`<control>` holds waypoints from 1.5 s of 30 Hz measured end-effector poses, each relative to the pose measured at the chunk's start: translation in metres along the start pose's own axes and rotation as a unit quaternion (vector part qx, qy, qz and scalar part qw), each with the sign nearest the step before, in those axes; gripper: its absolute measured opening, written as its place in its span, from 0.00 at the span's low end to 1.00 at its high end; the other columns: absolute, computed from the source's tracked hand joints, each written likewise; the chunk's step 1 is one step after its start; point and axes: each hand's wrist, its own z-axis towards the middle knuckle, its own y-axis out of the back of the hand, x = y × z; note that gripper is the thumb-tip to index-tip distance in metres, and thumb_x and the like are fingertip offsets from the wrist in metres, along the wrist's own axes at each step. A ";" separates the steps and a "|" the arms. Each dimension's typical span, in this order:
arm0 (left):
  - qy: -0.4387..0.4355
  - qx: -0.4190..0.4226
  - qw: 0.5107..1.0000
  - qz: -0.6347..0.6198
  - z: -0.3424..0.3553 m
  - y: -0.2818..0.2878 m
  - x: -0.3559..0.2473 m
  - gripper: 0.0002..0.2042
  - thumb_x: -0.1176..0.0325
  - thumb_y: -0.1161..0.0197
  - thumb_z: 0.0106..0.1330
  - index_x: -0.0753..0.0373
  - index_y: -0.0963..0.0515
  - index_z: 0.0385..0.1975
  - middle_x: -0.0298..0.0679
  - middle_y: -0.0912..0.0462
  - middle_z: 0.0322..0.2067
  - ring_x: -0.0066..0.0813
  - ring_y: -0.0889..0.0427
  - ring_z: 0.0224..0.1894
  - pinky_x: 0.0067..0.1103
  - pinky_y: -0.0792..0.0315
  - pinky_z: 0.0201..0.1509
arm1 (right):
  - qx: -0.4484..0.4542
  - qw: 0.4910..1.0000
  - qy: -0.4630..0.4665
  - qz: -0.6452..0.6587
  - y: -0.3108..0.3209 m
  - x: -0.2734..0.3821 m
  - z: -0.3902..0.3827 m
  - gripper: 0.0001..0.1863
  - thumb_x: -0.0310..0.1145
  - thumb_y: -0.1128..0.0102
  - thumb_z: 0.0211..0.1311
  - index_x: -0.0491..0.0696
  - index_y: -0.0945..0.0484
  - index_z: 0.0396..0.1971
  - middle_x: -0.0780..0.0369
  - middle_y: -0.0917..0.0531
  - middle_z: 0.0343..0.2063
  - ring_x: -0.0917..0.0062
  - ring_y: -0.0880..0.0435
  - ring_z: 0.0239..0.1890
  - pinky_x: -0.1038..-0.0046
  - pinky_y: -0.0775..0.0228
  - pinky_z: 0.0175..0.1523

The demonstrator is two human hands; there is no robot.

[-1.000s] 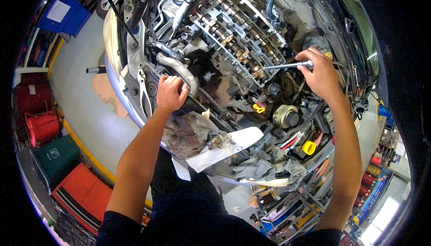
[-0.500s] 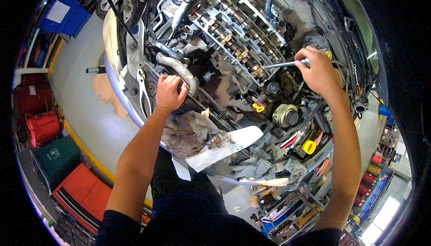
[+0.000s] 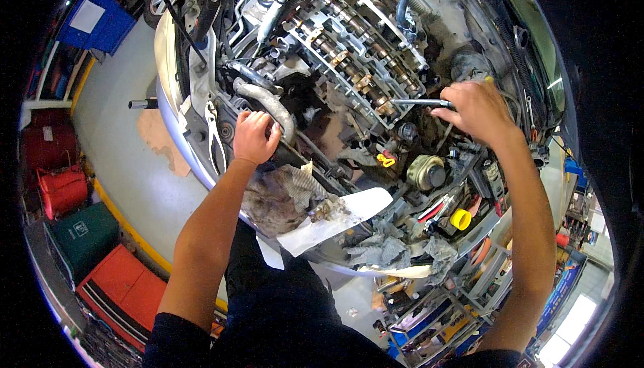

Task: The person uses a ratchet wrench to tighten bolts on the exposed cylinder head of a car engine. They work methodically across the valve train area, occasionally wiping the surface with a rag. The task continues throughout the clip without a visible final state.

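A long silver wrench [image 3: 421,102] is gripped in my right hand [image 3: 477,111], its far end meeting the end of one camshaft [image 3: 362,83] in the uncovered cylinder head [image 3: 320,55]. The hand covers the near end of the tool. My left hand [image 3: 255,138] leans on the front crossmember of the engine bay, fingers curled over it, beside a grey hose [image 3: 270,105]. White-handled pliers [image 3: 214,136] lie just left of that hand. Below it a dirty cloth [image 3: 278,200] and a white sheet with small greasy parts [image 3: 342,220] are spread over the car's front edge.
A round metal reservoir [image 3: 425,173], a yellow dipstick loop [image 3: 386,160] and a yellow cap [image 3: 461,219] sit between my arms. Grey rags [image 3: 396,250] lie on the front edge. A hood prop [image 3: 171,12] stands at left. Red cabinet [image 3: 124,291] and tool cart [image 3: 436,328] are nearby.
My right hand has swung slightly down and toward me, turning the wrench's near end with it; the far end has stayed on the camshaft. My left hand has not moved.
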 end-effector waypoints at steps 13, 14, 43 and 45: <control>-0.006 -0.009 1.000 0.017 -0.003 -0.003 0.008 0.10 0.63 0.34 0.65 0.62 0.23 0.27 0.42 0.21 0.28 0.44 0.19 0.38 0.39 0.31 0.55 | -0.019 0.973 -0.198 0.120 0.001 0.015 0.009 0.21 0.48 0.22 0.61 0.42 0.13 0.32 0.53 0.12 0.31 0.54 0.13 0.37 0.53 0.21 0.48; -0.006 -0.007 1.000 0.013 -0.002 -0.003 0.006 0.10 0.63 0.34 0.65 0.62 0.23 0.27 0.42 0.21 0.28 0.44 0.19 0.38 0.39 0.31 0.55 | -0.049 0.987 -0.122 0.089 -0.001 0.008 0.005 0.19 0.45 0.21 0.61 0.43 0.13 0.33 0.54 0.13 0.31 0.55 0.14 0.37 0.54 0.23 0.48; 0.007 0.023 0.999 0.030 -0.002 -0.003 0.005 0.11 0.61 0.35 0.66 0.64 0.20 0.31 0.44 0.19 0.31 0.48 0.19 0.41 0.39 0.30 0.59 | -0.128 0.979 -0.077 0.136 -0.009 -0.030 -0.023 0.12 0.38 0.20 0.57 0.47 0.12 0.32 0.58 0.13 0.34 0.59 0.17 0.42 0.59 0.28 0.54; 0.015 0.027 0.999 0.031 -0.002 -0.003 0.005 0.11 0.61 0.35 0.66 0.64 0.20 0.31 0.44 0.19 0.31 0.48 0.19 0.41 0.39 0.30 0.59 | -0.115 0.976 -0.103 0.155 -0.001 -0.021 -0.031 0.12 0.39 0.20 0.58 0.46 0.13 0.32 0.58 0.13 0.34 0.59 0.16 0.42 0.59 0.27 0.52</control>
